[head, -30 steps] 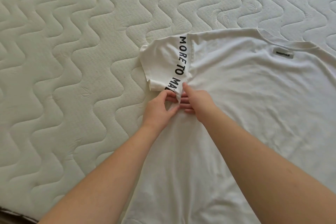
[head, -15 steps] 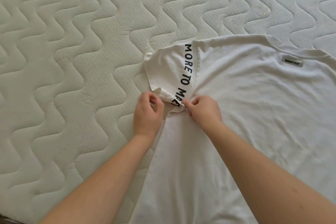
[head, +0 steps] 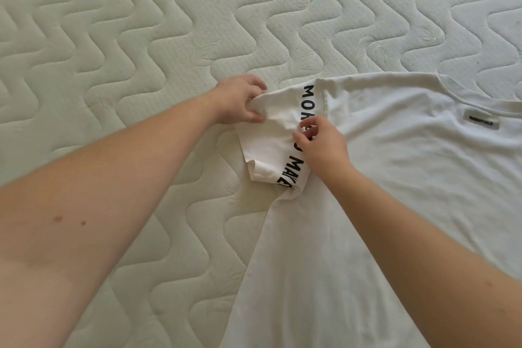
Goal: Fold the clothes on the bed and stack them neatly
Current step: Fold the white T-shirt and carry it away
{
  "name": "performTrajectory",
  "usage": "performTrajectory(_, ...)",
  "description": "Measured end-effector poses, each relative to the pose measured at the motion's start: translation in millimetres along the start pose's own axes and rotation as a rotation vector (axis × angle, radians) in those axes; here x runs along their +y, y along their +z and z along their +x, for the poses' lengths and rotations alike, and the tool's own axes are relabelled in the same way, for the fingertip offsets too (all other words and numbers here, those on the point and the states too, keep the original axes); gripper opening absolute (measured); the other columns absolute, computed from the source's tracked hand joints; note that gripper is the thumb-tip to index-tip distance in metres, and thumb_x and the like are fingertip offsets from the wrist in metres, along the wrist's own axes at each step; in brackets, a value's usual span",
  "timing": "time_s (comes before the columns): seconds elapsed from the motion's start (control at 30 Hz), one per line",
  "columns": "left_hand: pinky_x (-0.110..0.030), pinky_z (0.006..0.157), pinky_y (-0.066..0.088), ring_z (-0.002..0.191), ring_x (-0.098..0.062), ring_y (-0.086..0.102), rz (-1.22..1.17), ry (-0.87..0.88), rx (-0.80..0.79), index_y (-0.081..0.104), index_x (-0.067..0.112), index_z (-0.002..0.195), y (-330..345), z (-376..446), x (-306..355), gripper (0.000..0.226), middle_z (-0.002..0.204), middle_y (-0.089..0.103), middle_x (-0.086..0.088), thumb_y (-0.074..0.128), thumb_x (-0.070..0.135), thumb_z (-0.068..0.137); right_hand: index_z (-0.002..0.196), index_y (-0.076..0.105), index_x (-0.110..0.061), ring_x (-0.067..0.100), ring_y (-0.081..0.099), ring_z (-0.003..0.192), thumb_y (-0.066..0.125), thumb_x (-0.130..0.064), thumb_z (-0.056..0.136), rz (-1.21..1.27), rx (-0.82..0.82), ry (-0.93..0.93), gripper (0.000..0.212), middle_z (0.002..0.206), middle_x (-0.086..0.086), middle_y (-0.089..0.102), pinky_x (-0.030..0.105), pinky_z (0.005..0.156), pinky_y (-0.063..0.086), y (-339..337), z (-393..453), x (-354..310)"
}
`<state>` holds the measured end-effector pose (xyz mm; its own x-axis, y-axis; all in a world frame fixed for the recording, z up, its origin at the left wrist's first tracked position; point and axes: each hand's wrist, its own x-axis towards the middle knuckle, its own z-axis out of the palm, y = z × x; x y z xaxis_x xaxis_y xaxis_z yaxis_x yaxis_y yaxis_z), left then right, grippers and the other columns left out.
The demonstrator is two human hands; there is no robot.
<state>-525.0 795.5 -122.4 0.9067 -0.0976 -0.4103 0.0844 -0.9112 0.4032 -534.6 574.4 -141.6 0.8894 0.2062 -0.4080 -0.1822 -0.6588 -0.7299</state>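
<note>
A pale quilted mattress (head: 113,45) with wavy stitched channels fills the view. Nearest, two bare forearms reach in from the bottom corners over it. A white cotton T-shirt (head: 395,206) lies flat on the right half of the mattress, its body running down to the bottom edge. Farther in, the right hand (head: 322,145) pinches the short sleeve (head: 268,150) at the black lettering, fingers curled. Just beyond, the left hand (head: 240,99) grips the sleeve's outer edge, bunching the cloth. Farthest, a small grey label (head: 480,121) sits below the collar.
</note>
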Motion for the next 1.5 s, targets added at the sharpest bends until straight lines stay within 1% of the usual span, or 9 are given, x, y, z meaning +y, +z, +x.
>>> performTrajectory(0.1, -0.031, 0.075, 0.049, 0.083, -0.011, 0.063, -0.458, -0.074, -0.008, 0.071, 0.011, 0.094, -9, -12, 3, 0.043, 0.09, 0.068, 0.003, 0.078, 0.048, 0.074, 0.104, 0.06, -0.027, 0.001, 0.054, 0.072, 0.065, -0.033, 0.09, -0.041, -0.012, -0.001, 0.017, 0.076, -0.013, 0.057, 0.019, 0.058, 0.038, -6, 9, 3)
performTrajectory(0.27, -0.024, 0.043, 0.05, 0.054, -0.015, 0.062, -0.781, -0.452, 0.214, 0.059, 0.013, 0.096, 12, -18, -6, 0.018, 0.079, 0.062, -0.008, 0.071, 0.024, 0.088, 0.113, 0.059, -0.026, 0.013, 0.058, 0.087, 0.06, -0.033, 0.092, -0.071, -0.016, 0.017, 0.022, 0.081, -0.012, 0.058, 0.028, 0.071, 0.043, -10, 13, -1)
performTrajectory(0.43, -0.029, 0.07, 0.05, 0.077, -0.018, 0.062, -0.769, -0.573, 0.292, 0.068, 0.014, 0.1, 38, -29, -20, 0.036, 0.086, 0.067, 0.0, 0.066, 0.048, 0.088, 0.088, 0.06, -0.03, 0.011, 0.069, 0.068, 0.051, -0.032, 0.094, 0.094, 0.063, 0.052, 0.011, 0.079, -0.006, 0.07, 0.022, 0.057, 0.049, -16, -4, -9)
performTrajectory(0.67, -0.043, 0.088, 0.055, 0.1, -0.029, 0.068, -1.004, -0.579, 0.362, 0.063, 0.012, 0.106, 53, -38, -7, 0.017, 0.104, 0.07, -0.009, 0.068, 0.016, 0.09, 0.091, 0.068, -0.013, 0.015, 0.072, 0.069, 0.055, -0.014, 0.095, 0.482, -0.227, 0.262, 0.013, 0.079, 0.006, 0.074, 0.019, 0.055, 0.052, 2, -56, 20)
performTrajectory(0.8, -0.035, 0.075, 0.043, 0.087, -0.026, 0.056, -0.539, -0.579, 0.444, 0.057, 0.007, 0.103, 58, -34, 4, 0.021, 0.095, 0.061, -0.004, 0.062, 0.025, 0.093, 0.095, 0.068, -0.01, 0.013, 0.071, 0.07, 0.05, -0.006, 0.096, 0.556, -0.159, 0.262, 0.019, 0.081, 0.005, 0.074, 0.017, 0.058, 0.052, 8, -67, 35)
performTrajectory(1.0, -0.031, 0.064, 0.046, 0.067, -0.025, 0.061, -0.634, -0.704, 0.419, 0.064, 0.006, 0.09, 57, -35, 7, 0.031, 0.082, 0.068, -0.008, 0.058, 0.036, 0.095, 0.092, 0.067, -0.015, 0.011, 0.071, 0.064, 0.051, -0.012, 0.093, 0.498, -0.114, 0.311, 0.016, 0.072, -0.001, 0.073, 0.02, 0.049, 0.05, 2, -55, 29)
performTrajectory(1.17, -0.038, 0.077, 0.049, 0.082, -0.025, 0.063, -0.543, -0.631, 0.412, 0.067, 0.01, 0.087, 64, -56, 11, 0.042, 0.084, 0.07, -0.004, 0.054, 0.05, 0.094, 0.089, 0.065, -0.019, 0.003, 0.066, 0.06, 0.053, -0.012, 0.093, 0.412, 0.012, 0.223, 0.014, 0.075, -0.002, 0.071, 0.016, 0.055, 0.047, -29, -11, 21)
performTrajectory(1.37, -0.027, 0.062, 0.054, 0.08, -0.015, 0.071, -0.975, -0.591, 0.268, 0.069, 0.016, 0.1, 80, -77, 33, 0.025, 0.09, 0.074, 0.001, 0.069, 0.038, 0.089, 0.108, 0.06, -0.027, 0.006, 0.063, 0.055, 0.049, -0.018, 0.092, 0.163, 0.044, 0.03, 0.022, 0.078, -0.002, 0.069, 0.02, 0.055, 0.045, -54, 54, -9)
performTrajectory(1.5, -0.028, 0.062, 0.039, 0.072, -0.008, 0.055, -0.573, -0.622, 0.347, 0.061, 0.019, 0.084, 86, -95, 44, 0.031, 0.08, 0.061, 0.008, 0.064, 0.049, 0.088, 0.133, 0.05, -0.031, 0.018, 0.062, 0.075, 0.043, -0.025, 0.093, -0.209, -0.087, -0.095, 0.04, 0.093, 0.004, 0.067, 0.027, 0.064, 0.049, -43, 81, -36)
